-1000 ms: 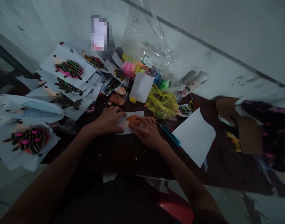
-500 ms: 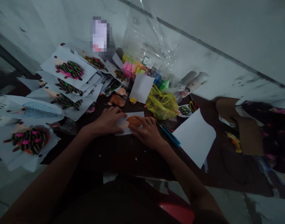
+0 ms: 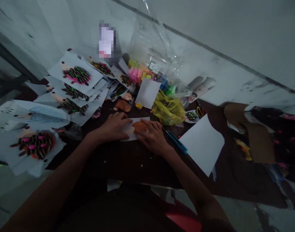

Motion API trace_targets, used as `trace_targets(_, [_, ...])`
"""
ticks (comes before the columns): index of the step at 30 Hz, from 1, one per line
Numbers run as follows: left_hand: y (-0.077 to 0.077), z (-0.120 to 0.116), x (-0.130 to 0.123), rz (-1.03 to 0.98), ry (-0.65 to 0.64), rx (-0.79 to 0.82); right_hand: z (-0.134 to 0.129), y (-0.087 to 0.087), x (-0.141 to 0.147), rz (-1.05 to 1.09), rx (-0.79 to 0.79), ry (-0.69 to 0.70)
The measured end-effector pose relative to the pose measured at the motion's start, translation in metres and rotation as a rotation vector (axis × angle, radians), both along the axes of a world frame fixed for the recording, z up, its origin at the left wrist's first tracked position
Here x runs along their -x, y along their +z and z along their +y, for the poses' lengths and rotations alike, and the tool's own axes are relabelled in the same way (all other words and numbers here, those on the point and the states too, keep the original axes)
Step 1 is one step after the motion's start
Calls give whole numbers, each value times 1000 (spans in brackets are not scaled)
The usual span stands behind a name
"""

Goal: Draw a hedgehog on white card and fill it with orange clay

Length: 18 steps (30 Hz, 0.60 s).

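Observation:
A small white card [image 3: 133, 136] lies on the dark table between my hands, with a flat orange-brown shape [image 3: 139, 126] and a paler piece at its left on it. My left hand [image 3: 115, 127] rests on the card's left side, fingers spread. On the right, my right hand [image 3: 153, 136] lies over the card with its fingers apart, fingertips touching the brown shape's edge. Behind the card are a brown lump with a pale piece [image 3: 123, 104] and a small yellow lump [image 3: 138, 105]. Blue-handled scissors [image 3: 177, 142] lie beside my right hand.
Sheets with seed-covered hedgehog figures [image 3: 77, 75] are piled at the left. Behind stand a yellow plastic bag [image 3: 169, 111], a clear bag of coloured clay [image 3: 147, 72] and a blank card [image 3: 148, 92]. A white sheet [image 3: 204, 145] and brown cardboard [image 3: 260, 141] lie to the right.
The whole view has shifted slightly, so things appear a little lower and further right. Both hands keep nearly the same place on the card.

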State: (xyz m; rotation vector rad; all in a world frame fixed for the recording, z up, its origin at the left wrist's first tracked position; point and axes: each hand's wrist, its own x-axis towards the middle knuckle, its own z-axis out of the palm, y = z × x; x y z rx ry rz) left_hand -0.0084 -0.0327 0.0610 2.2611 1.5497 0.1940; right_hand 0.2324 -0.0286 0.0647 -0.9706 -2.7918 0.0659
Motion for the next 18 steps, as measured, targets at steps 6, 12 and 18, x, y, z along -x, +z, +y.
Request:
trace_targets(6, [-5, -4, 0, -5, -2, -22, -1, -2, -1, 13, -12, 28])
trace_targets(12, [-14, 7, 18, -265, 24, -109, 2, -1, 1, 118, 1, -11])
trace_targets(18, [-11, 52, 25, -193, 337, -288, 12, -4, 14, 280, 14, -128])
